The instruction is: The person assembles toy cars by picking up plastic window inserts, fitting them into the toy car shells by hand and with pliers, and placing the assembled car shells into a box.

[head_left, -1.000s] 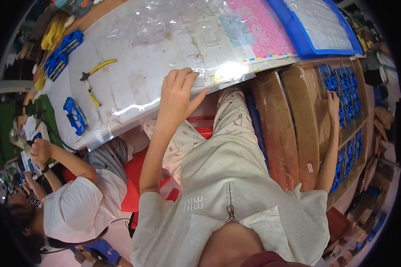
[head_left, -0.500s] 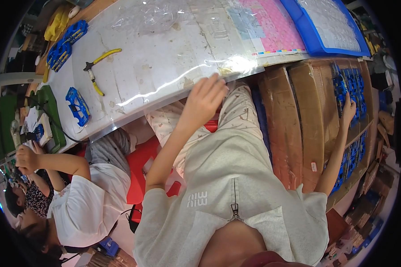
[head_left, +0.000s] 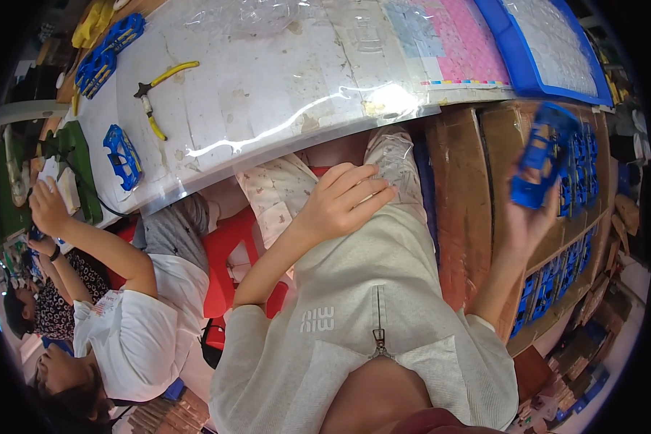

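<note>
My right hand grips a blue toy car body, raised in front of the open cardboard box on the right. Over my lap, my left hand is curled with its back up. A clear plastic piece glints beyond its fingertips and appears to be in its grasp; its shape is hard to make out. In the box stand rows of similar blue car bodies. Another blue car body lies on the table's left part, near yellow-handled cutting pliers.
A blue tray of clear plastic pieces stands at the table's far right, beside a pink sheet. More clear plastic lies at the back. On my left sits a co-worker, near a green machine.
My right hand has lifted a blue toy car body out of the box and brought it leftward, nearer me. My left hand has drawn back from the table edge over my lap.
</note>
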### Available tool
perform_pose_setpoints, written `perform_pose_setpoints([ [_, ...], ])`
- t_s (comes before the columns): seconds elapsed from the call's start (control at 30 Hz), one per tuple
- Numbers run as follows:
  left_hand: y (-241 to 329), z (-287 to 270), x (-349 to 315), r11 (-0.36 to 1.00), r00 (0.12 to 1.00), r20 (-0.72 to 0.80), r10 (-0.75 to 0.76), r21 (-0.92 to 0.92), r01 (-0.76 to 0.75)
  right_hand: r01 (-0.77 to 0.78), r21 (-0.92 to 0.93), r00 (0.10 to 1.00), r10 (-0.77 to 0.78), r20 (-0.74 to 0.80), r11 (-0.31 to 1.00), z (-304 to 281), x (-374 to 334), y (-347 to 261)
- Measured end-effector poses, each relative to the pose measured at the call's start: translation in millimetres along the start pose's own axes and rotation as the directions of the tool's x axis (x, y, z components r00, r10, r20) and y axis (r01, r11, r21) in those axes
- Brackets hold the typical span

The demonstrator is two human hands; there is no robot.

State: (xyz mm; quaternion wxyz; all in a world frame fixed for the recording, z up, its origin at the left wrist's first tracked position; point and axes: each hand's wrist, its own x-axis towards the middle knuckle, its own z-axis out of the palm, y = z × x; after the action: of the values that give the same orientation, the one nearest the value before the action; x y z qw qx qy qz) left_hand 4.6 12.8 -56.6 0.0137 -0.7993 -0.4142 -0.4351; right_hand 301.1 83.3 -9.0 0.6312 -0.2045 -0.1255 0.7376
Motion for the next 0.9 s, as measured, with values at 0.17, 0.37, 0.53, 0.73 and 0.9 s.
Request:
perform_pose_setpoints([
  [0.17, 13, -13, 9, 0.994, 0.989, -0.133, 0.058, 0.094, -0.046, -0.437, 0.131, 0.900, 0.431, 0.068, 0.890, 5, -7, 91],
  [0.37, 29, -21, 11, 0.963, 0.970, -0.176, 0.165, 0.239, -0.121, -0.475, -0.150, 0.880, 0.473, -0.049, 0.867, 25, -12, 125],
  [0.53, 33, -20, 13, 0.971, 0.968, -0.193, 0.162, 0.208, -0.121, -0.417, -0.276, 0.884, 0.457, 0.098, 0.866, 36, -8, 128],
  [0.73, 25, -10, 16, 0.992, 0.981, -0.151, 0.121, 0.047, -0.116, -0.307, -0.489, 0.917, 0.391, 0.078, 0.816, 49, -10, 132],
  [0.9, 23, -9, 18, 0.992, 0.986, -0.118, 0.121, -0.030, -0.125, -0.294, -0.514, 0.923, 0.380, 0.068, 0.806, 44, -8, 131],
])
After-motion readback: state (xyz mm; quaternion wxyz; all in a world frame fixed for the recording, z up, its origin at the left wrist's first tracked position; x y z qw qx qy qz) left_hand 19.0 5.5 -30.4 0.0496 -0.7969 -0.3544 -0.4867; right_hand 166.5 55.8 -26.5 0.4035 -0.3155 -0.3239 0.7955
